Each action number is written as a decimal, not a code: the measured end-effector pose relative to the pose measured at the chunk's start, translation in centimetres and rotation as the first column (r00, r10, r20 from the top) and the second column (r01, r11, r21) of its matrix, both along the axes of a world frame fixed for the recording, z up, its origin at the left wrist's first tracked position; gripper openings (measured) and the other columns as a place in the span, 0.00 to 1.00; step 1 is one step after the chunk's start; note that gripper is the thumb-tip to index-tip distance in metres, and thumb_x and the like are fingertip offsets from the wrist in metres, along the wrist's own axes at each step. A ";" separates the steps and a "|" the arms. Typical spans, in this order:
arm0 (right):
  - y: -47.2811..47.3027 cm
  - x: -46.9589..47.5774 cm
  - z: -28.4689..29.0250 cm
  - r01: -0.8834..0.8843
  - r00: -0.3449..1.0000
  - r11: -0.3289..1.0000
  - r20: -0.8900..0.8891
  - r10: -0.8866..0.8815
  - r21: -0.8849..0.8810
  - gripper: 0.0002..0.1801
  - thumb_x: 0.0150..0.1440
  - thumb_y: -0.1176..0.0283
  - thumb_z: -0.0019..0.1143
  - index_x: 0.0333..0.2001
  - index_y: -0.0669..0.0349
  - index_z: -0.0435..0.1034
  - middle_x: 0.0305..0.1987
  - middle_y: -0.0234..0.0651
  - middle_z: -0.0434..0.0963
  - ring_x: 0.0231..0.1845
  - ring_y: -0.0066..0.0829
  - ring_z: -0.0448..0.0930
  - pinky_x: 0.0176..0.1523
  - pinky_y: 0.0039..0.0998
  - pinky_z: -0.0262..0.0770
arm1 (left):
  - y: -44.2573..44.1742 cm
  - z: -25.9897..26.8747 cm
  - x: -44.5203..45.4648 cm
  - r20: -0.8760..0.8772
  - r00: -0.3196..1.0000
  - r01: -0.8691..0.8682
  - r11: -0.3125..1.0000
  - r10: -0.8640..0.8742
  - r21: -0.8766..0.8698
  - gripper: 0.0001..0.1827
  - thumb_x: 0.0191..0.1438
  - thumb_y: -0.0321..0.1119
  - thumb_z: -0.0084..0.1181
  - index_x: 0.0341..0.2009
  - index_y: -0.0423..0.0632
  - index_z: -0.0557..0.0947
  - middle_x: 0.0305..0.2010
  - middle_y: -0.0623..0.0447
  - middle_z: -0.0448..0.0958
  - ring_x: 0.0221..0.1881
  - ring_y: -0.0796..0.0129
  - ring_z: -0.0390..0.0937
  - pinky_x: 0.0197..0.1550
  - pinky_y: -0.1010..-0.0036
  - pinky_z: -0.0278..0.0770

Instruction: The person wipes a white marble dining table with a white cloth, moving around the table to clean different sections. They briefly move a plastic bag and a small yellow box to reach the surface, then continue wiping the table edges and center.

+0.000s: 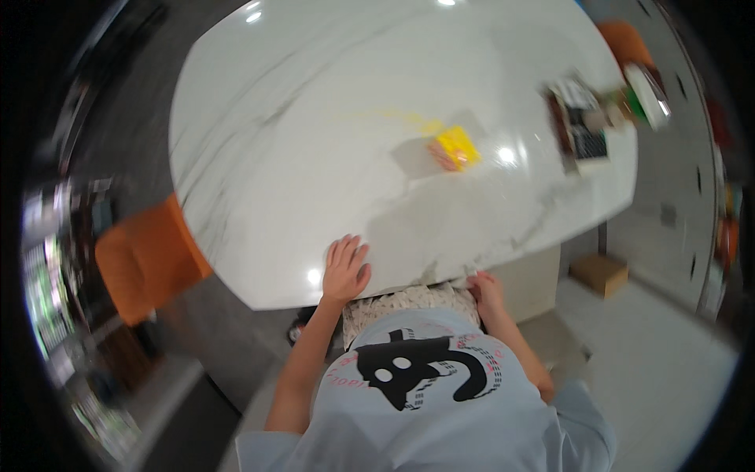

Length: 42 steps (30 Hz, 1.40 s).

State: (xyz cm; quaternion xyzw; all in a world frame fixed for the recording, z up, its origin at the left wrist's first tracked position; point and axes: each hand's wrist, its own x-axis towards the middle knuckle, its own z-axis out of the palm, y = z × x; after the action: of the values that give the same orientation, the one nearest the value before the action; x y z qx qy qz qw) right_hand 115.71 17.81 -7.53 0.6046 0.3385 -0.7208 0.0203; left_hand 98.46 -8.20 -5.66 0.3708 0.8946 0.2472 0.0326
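My left hand (346, 268) rests palm down on the white marble-patterned table (283, 194) near its front edge, fingers a little apart, with nothing in it. At the front edge, to the right, my right hand (486, 292) is bent beside the patterned cloth at my waist; whether its fingers pinch the cloth or the table edge is not clear. Farther back on the tabletop stands a yellow and pink package (455, 148), blurred, with its reflection or shadow beside it.
Blurred boxes or containers (581, 127) stand at the table's right side, near a white and green object (646, 97). Orange chairs are at the left (150, 253) and back right (628, 44). A cardboard box (600, 274) sits on the floor at right.
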 end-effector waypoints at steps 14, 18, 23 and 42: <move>-3.1 -0.7 0.3 -0.129 0.992 0.976 -0.038 0.124 -0.173 0.06 0.44 0.77 0.49 0.28 0.56 0.63 0.29 0.29 0.71 0.34 0.23 0.71 0.42 0.25 0.65 | -1.4 -0.8 0.4 -0.026 0.998 -0.062 0.995 0.065 0.075 0.19 0.38 0.33 0.50 0.40 0.48 0.71 0.47 0.51 0.65 0.51 0.60 0.60 0.52 0.63 0.56; -6.4 -1.3 0.0 -0.120 0.993 0.980 -0.039 0.115 -0.158 0.07 0.44 0.78 0.49 0.29 0.57 0.63 0.30 0.30 0.71 0.35 0.23 0.70 0.44 0.26 0.65 | -1.9 -0.8 0.2 -0.029 0.998 -0.047 0.995 0.050 0.085 0.19 0.38 0.32 0.50 0.40 0.47 0.70 0.48 0.50 0.64 0.52 0.60 0.59 0.53 0.63 0.56; -12.1 -2.3 -0.8 -0.077 0.986 0.993 -0.154 0.062 -0.093 0.09 0.42 0.81 0.48 0.31 0.61 0.63 0.28 0.32 0.71 0.31 0.26 0.72 0.37 0.25 0.69 | -2.3 -1.4 -0.2 0.012 0.999 0.031 0.982 -0.034 0.187 0.19 0.39 0.31 0.50 0.40 0.46 0.70 0.49 0.49 0.62 0.54 0.59 0.56 0.54 0.62 0.53; -37.6 -10.7 0.4 -0.062 0.998 0.996 -0.006 0.063 0.059 0.10 0.40 0.81 0.51 0.30 0.66 0.66 0.27 0.34 0.71 0.26 0.23 0.71 0.29 0.21 0.65 | -29.1 -0.6 -3.5 0.106 0.974 0.200 0.980 -0.199 0.005 0.18 0.45 0.30 0.44 0.44 0.51 0.70 0.53 0.54 0.61 0.56 0.64 0.55 0.55 0.66 0.52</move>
State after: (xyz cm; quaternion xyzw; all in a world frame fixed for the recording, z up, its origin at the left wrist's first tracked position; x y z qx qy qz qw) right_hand 104.96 -19.84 -7.08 0.5911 0.3782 -0.7121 0.0238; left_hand 94.95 -37.26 -6.28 0.4450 0.8507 0.2593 0.1055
